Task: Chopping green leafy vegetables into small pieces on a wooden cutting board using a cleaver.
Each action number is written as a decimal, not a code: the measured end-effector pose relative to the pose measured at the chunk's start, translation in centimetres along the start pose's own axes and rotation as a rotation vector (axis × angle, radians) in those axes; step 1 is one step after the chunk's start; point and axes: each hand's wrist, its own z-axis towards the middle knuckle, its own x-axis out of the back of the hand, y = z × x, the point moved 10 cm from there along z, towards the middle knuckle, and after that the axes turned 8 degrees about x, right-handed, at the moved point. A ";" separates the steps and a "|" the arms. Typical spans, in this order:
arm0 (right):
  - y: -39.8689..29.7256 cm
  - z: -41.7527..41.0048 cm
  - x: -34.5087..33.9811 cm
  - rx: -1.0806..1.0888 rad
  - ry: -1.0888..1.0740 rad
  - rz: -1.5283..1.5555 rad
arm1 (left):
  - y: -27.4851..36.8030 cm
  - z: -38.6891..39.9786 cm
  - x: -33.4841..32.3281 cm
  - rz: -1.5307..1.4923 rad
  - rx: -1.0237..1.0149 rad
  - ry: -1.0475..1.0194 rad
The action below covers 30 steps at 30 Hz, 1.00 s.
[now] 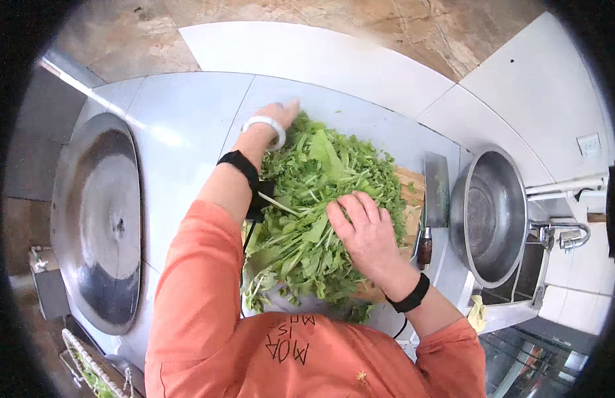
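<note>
A large heap of leafy greens (pixel 307 258), with long pale stems and some broad leaves, covers most of a wooden cutting board (pixel 412 199). My right hand (pixel 364 229) lies on the near right part of the heap, its fingers curled over the stems. My left hand (pixel 282 114), slightly blurred, is at the far left edge of the greens; its fingertips reach past them and its grip is unclear. A cleaver (pixel 437 191) with a brown wooden handle lies along the board's right side, bits of green on its blade.
A wide metal wok (pixel 101 219) sits at the left of the counter (pixel 188 129). On the right, a deep metal basin (pixel 484 214) stands beside the sink and faucet (pixel 568 236). A yellow cloth (pixel 477 313) hangs at the sink's front. A basket (pixel 91 365) holding greens is at lower left.
</note>
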 end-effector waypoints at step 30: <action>1.1 -1.9 5.2 0.121 -0.281 0.583 | 9.4 -31.1 -1.7 0.211 -0.643 0.356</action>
